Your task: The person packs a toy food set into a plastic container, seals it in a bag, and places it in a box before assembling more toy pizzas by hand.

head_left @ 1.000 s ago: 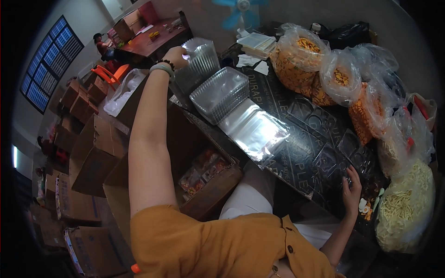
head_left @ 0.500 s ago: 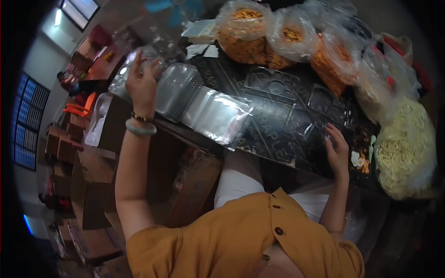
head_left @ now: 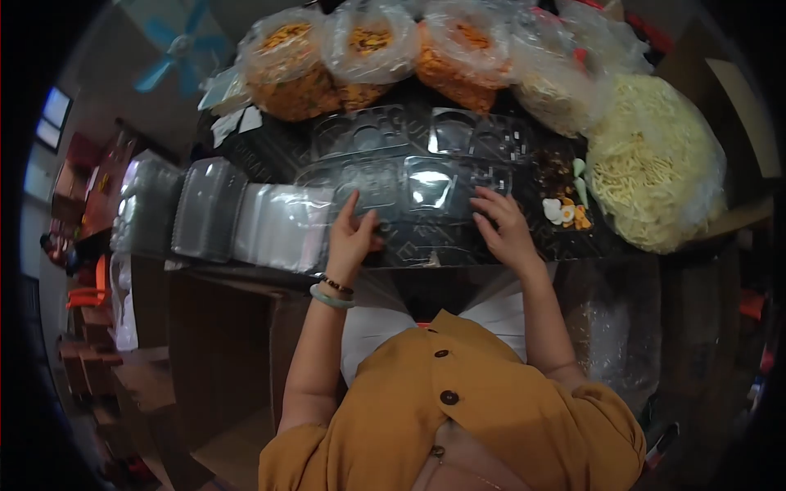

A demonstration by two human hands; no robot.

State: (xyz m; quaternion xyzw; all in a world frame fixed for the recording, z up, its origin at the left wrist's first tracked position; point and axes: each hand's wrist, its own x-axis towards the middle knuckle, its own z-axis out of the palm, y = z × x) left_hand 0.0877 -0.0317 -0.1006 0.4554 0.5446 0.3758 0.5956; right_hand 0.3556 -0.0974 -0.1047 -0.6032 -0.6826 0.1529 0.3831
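Both my hands are over the dark printed table top (head_left: pixel 270 155), at its front edge. My left hand (head_left: pixel 352 241), wearing a beaded bracelet and a pale bangle, has its index finger stretched to the near edge of a clear plastic tray (head_left: pixel 368 182). Fingers apart, my right hand (head_left: pixel 503 229) reaches the right side of another clear tray (head_left: pixel 431 186). Nothing shows in either hand. Behind these lie more clear moulded trays (head_left: pixel 360 135). To the left of my left hand is a pile of clear plastic film sleeves (head_left: pixel 282 221).
Stacked clear plastic containers (head_left: pixel 207 209) stand at the left. Bags of orange snacks (head_left: pixel 291 78) line the back; a large bag of pale noodle-like strips (head_left: pixel 655 172) sits at right. Small white and orange pieces (head_left: pixel 561 213) lie near it. Cardboard boxes (head_left: pixel 221 360) stand below left.
My left hand has come from the plastic stacks at the left to the trays in front of me. My right hand stays over the trays. The view has turned.
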